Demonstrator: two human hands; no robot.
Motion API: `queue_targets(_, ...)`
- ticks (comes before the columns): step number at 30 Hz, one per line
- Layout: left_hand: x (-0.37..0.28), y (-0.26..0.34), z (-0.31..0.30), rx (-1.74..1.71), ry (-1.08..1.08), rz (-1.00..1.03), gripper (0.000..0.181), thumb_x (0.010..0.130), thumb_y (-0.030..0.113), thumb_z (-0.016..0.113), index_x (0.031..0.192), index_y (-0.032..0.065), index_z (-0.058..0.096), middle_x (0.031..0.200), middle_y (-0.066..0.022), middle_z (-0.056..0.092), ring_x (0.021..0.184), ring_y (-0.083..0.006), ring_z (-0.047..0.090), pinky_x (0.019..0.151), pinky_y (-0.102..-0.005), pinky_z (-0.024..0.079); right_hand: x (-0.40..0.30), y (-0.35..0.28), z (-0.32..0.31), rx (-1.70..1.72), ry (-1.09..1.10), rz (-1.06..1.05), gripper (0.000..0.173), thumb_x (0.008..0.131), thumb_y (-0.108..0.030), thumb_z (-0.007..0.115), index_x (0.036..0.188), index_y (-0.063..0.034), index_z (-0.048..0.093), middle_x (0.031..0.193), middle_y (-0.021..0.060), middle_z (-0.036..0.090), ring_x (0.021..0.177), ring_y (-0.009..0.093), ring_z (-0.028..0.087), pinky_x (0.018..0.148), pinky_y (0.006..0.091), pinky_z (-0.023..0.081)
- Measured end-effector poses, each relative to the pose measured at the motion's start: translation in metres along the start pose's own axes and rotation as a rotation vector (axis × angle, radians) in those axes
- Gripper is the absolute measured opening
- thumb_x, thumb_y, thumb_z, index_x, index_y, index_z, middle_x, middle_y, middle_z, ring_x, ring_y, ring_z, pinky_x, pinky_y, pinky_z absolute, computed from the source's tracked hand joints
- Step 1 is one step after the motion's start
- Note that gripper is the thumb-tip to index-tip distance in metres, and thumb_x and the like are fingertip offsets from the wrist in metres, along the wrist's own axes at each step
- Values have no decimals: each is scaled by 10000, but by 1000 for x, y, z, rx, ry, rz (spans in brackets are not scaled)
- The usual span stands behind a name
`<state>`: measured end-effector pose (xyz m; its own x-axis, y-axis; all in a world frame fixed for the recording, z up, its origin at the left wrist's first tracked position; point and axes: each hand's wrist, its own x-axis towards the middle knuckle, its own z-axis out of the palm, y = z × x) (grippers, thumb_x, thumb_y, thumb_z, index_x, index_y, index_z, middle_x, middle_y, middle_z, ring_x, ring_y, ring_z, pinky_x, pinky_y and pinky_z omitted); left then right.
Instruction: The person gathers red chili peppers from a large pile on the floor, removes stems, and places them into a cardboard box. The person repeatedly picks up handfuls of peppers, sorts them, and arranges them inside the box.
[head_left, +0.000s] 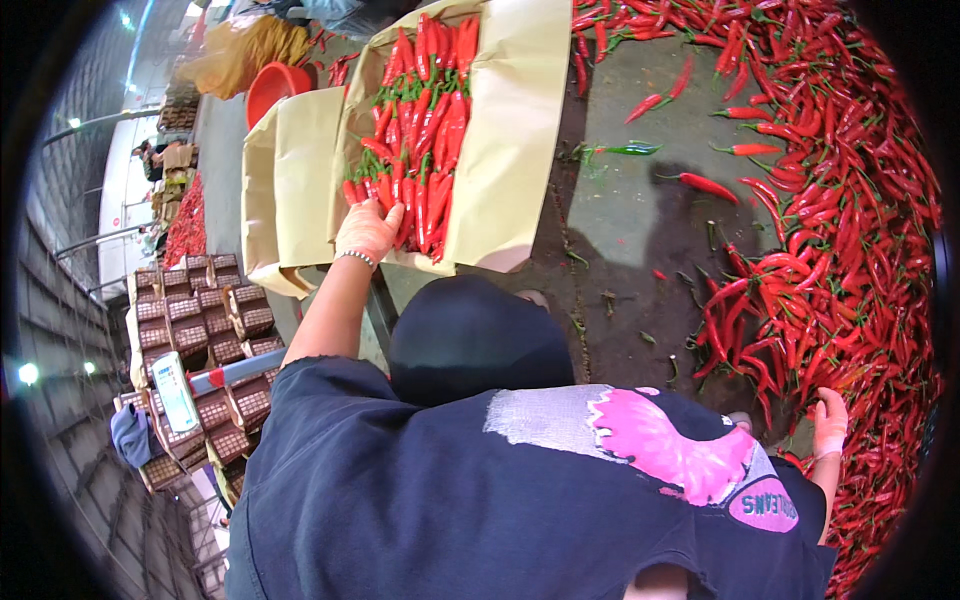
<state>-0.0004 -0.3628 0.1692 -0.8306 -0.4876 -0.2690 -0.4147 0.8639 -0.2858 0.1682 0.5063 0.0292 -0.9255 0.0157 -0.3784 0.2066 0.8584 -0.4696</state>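
Note:
My left hand (369, 231) rests against the near left end of the red chili peppers (431, 124), which lie in rows in a carton lined with tan paper (514, 135). Its thumb is spread from the fingers, and no pepper shows plainly gripped. A beaded bracelet circles that wrist. At the lower right, my right hand (829, 421) hovers beside a large heap of loose red chili peppers (840, 300), its fingers bent and apart with nothing seen between them. Both hands seem to have a thin pale covering.
Several single peppers (705, 186) and stem bits lie on the concrete floor (615, 217) between carton and heap. A red plastic basin (277, 90) stands behind the carton's paper flap. Stacked brown cartons (217, 322) rise at the left. My dark-clad knee (480, 337) is close before the carton.

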Motion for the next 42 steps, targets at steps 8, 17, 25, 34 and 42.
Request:
queue_targets(8, -5, -5, 12, 87, -20, 104, 383, 904, 352, 547, 1007, -6, 635, 1023, -271, 651, 1005, -420, 612, 903, -511, 468, 17, -46, -22, -10, 24, -6, 239, 867, -72, 576, 1084, -31, 668, 1073, 167, 661, 1039, 329, 627, 939, 394, 490)
queue_targets(17, 6, 20, -43, 321, -322, 68, 493, 901, 433, 482, 1070, 8, 665, 1144, -272, 636, 1094, -389, 611, 954, -469, 470, 66, -93, -22, -277, -77, -377, 155, 862, -195, 608, 976, -101, 656, 960, 117, 651, 946, 316, 624, 856, 429, 492)
queue_targets(25, -61, 221, -146, -43, 227, 710, 172, 817, 182, 640, 874, 32, 578, 874, -193, 604, 861, -398, 592, 750, -489, 474, 193, -172, -9, -632, -61, -496, 142, 869, -170, 570, 983, -115, 635, 961, 81, 625, 978, 274, 607, 855, 398, 474)
queue_targets(34, -169, 447, -27, -611, -552, 1113, 659, 780, 111, 680, 1390, 86, 433, 1248, -180, 573, 1165, -333, 577, 1025, -398, 463, 168, -177, 1, -637, 215, -744, 108, 848, -209, 555, 910, -144, 615, 823, 25, 579, 768, 189, 617, 643, 360, 460)
queue_targets(42, -185, 550, 65, -712, -625, 994, 346, 879, 203, 633, 1165, 48, 517, 1012, -242, 649, 1014, -412, 613, 880, -443, 483, 214, -127, -18, 115, 345, -873, 190, 774, -156, 618, 951, -87, 617, 895, 94, 624, 814, 311, 635, 721, 433, 525)
